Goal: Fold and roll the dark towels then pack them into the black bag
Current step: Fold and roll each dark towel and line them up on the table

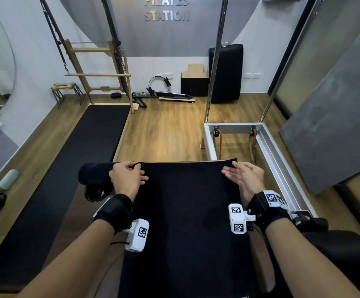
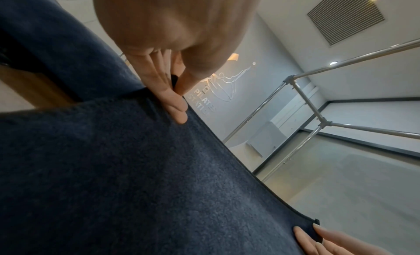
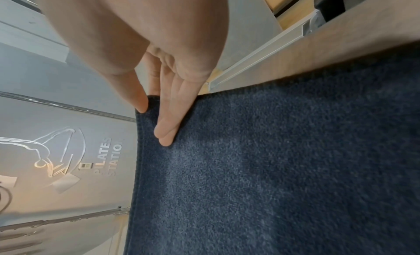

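Note:
A dark blue towel [image 1: 185, 211] lies spread flat in front of me, its far edge running between my hands. My left hand [image 1: 139, 168] pinches the far left corner between thumb and fingers [image 2: 176, 113]. At the far right corner my right hand [image 1: 231, 168] pinches the towel [image 3: 272, 169], thumb at the edge and fingers [image 3: 167, 133] lying on top. A rolled dark towel [image 1: 95, 173] lies just left of my left hand. Under that roll shows a black rounded thing [image 1: 94, 193]; I cannot tell whether it is the bag.
A long black mat [image 1: 78, 158] lies on the wooden floor to the left. To the right stands a white metal frame [image 1: 271, 151] with upright poles, and a grey panel [image 1: 336, 125] leans beyond it. A black padded shape [image 1: 342, 244] sits by my right forearm.

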The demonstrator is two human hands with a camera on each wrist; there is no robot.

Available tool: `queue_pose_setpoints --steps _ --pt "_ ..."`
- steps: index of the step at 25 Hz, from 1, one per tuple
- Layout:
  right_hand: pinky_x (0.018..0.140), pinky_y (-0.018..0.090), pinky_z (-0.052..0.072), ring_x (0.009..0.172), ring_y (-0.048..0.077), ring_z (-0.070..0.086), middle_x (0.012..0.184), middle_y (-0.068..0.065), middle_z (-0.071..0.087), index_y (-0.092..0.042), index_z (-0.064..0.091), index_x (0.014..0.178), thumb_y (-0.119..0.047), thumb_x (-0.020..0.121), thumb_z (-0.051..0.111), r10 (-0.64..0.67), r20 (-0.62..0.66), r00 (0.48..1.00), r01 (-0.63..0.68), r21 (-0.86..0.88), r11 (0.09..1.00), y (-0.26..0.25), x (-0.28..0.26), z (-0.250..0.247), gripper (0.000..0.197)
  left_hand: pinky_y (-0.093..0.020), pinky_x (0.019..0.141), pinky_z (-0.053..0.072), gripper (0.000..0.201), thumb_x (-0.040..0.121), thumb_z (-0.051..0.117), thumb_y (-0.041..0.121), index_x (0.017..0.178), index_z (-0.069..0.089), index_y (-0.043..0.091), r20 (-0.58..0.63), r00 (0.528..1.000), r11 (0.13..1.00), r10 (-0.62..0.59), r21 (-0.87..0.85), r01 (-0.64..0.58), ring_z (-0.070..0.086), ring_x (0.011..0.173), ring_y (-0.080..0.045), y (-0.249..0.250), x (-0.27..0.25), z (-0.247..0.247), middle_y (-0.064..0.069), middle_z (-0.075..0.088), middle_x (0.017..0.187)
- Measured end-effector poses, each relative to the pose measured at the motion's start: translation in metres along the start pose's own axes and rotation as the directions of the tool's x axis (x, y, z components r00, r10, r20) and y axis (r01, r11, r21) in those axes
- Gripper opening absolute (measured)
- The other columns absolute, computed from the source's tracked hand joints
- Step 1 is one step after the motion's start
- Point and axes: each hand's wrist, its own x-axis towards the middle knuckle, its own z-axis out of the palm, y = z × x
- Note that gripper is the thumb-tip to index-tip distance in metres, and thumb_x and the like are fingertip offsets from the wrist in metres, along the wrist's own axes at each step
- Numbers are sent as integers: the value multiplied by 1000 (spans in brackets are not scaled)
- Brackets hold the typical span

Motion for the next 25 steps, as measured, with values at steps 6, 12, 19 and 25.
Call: queue_pose_setpoints --steps 6,12,19,25 --pt "66 31 65 86 41 78 99 38 72 11 56 112 3 99 63 127 0 992 -127 -56 990 26 32 2 18 -39 62 65 14 101 59 -1 106 72 -4 -15 998 989 -68 129 69 77 62 -23 -28 21 25 -19 74 80" --pt "87 45 63 98 48 74 111 28 74 -7 42 139 11 95 60 66 62 996 -68 43 997 37 16 -10 51 -37 73 67 53 109 42 4 161 37 14 136 990 995 45 87 -57 75 99 -15 -34 -7 13 -9 67 115" --pt "76 40 65 92 44 76 104 28 76 -1 61 127 -6 102 59 76 159 984 -50 -159 986 51 -74 -19 25 -42 76 64 16 107 55 17 102 69 14 234 969 970 85 204 -134 75 84 -22 -51 -72 -36 -7 73 89" --pt "60 33 60 70 35 73 93 26 77 1 65 116 -7 103 59 113 143 983 -53 -370 927 71 -173 -46 16 -38 77 57 17 99 67 16 86 75 9 345 926 876 152 386 -288 69 77 -21 -75 -150 -96 -4 72 77"
